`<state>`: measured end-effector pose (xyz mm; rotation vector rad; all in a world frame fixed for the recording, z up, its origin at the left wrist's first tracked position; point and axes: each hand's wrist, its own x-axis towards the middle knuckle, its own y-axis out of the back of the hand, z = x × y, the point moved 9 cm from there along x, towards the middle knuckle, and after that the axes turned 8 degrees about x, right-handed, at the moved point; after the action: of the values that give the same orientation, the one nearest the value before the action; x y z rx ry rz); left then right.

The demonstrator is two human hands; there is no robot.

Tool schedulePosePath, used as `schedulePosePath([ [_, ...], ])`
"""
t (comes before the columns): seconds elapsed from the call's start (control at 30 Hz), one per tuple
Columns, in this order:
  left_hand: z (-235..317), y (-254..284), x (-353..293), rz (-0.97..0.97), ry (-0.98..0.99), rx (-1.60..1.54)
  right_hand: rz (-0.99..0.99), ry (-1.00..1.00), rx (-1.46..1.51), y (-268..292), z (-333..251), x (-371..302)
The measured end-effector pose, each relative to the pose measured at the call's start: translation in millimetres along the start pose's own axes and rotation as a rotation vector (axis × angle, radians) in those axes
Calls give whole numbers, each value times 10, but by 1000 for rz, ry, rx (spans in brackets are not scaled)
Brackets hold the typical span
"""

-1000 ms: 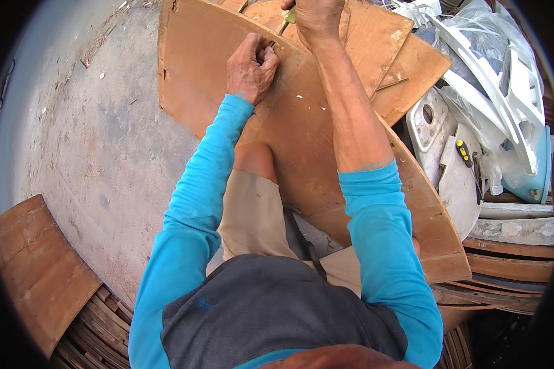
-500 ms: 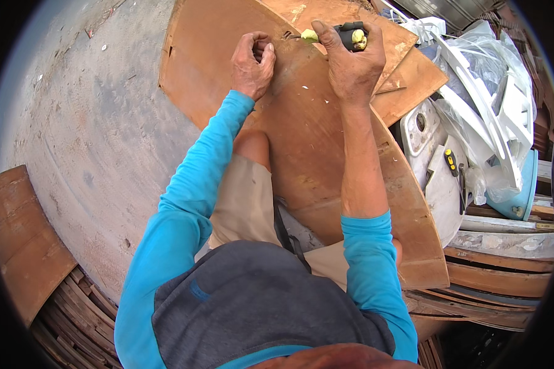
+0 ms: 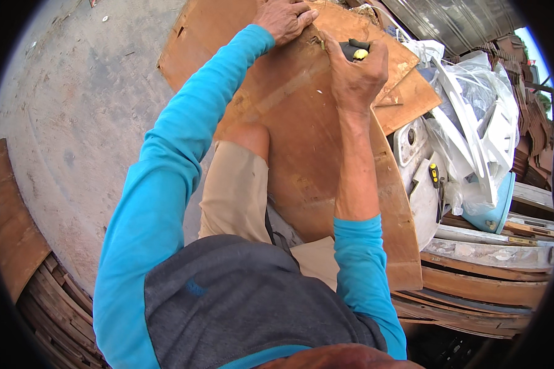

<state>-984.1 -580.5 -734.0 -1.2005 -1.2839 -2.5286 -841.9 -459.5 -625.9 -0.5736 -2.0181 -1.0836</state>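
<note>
A large brown wooden board (image 3: 301,147) stretches in front of me, between my knees. My left hand (image 3: 284,21) grips its far edge, thumb on the near face and fingers bent over the top, partly cut off by the picture's edge. Close by on the right, my right hand (image 3: 360,77) is closed around a screwdriver with a black and yellow-green handle (image 3: 358,52). Its tip points at a chipped hole (image 3: 317,42) near the board's edge; whether it touches there I cannot tell.
More brown boards (image 3: 412,95) lie beyond on the right. Beside them are white plastic parts in clear wrap (image 3: 480,123), a yellow-black screwdriver (image 3: 434,175), a blue basin (image 3: 495,206) and stacked wood strips (image 3: 486,280). Another board (image 3: 12,221) rests on strips at the left.
My left hand has moved up and right from the board's face to its far edge. The right hand has turned, and the screwdriver now points into the chipped spot. The view has shifted slightly.
</note>
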Motion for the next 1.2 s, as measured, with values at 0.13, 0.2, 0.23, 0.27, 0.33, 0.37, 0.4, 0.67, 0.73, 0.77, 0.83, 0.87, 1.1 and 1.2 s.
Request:
schedulePosePath([
  [0.13,-2,44,-28,68,-6,-20,-15,30,-27,-50,-102,30],
  [0.2,-6,68,-33,128,-11,-20,-26,24,-56,-56,-121,87],
  [0.23,-5,88,-37,159,-14,-18,-32,22,-69,-67,-125,103],
  [0.27,-22,68,-44,142,3,-39,-34,25,-69,-90,-126,90],
  [0.33,-5,26,-22,108,27,-90,-31,28,-80,-104,-107,71],
  [0.37,-1,14,-9,94,34,-93,-33,29,-77,-115,-122,72],
  [0.4,-8,-17,-16,78,43,-95,-38,29,-73,-138,-159,68],
  [0.67,-47,-48,-45,116,21,6,-429,-74,-93,-377,-274,190],
  [0.73,-16,-63,-39,49,47,-58,-470,-202,-76,-334,-131,81],
  [0.77,-11,-50,-29,28,45,-60,-492,-266,-67,-324,-67,1],
  [0.83,-15,-47,-23,40,49,-58,-428,-363,82,-260,-100,-167],
  [0.87,2,-58,-13,47,48,-60,-392,-411,153,-231,-101,-251],
  [1.1,-39,-79,-38,41,53,-50,-518,-687,141,-301,-51,-90],
  [1.2,-10,-45,-12,-11,22,-30,-476,-620,299,-412,-56,-106],
])
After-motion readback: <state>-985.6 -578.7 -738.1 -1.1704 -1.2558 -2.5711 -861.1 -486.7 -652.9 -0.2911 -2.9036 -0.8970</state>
